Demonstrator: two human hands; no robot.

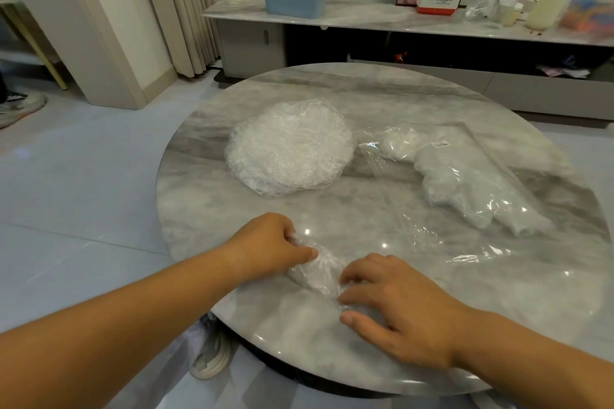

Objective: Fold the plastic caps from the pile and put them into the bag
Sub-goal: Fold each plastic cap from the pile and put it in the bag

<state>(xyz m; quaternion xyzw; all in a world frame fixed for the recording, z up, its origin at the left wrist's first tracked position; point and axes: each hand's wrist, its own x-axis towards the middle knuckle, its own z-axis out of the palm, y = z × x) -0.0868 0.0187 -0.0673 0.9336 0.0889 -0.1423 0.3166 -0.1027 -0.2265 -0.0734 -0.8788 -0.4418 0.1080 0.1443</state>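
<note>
One plastic cap [317, 271] is lying crumpled between your hands near the tabletop's [365, 90] near edge, looking clear, wrinkled and bunched into a narrow strip. Your left hand [270, 244] is pinching its far end, thumb pressing against curled fingers. Your right hand [395, 304] is pressing down on its near end with fingers bent and partly spread, film showing under the fingertips. You are keeping the pile [289, 146] of unfolded caps, a round, frosty-white, crinkled mound, toward the tabletop's far left. You are leaving the bag [465, 176], transparent and glossy with whitish folded caps inside, lying flat along the right side.
</note>
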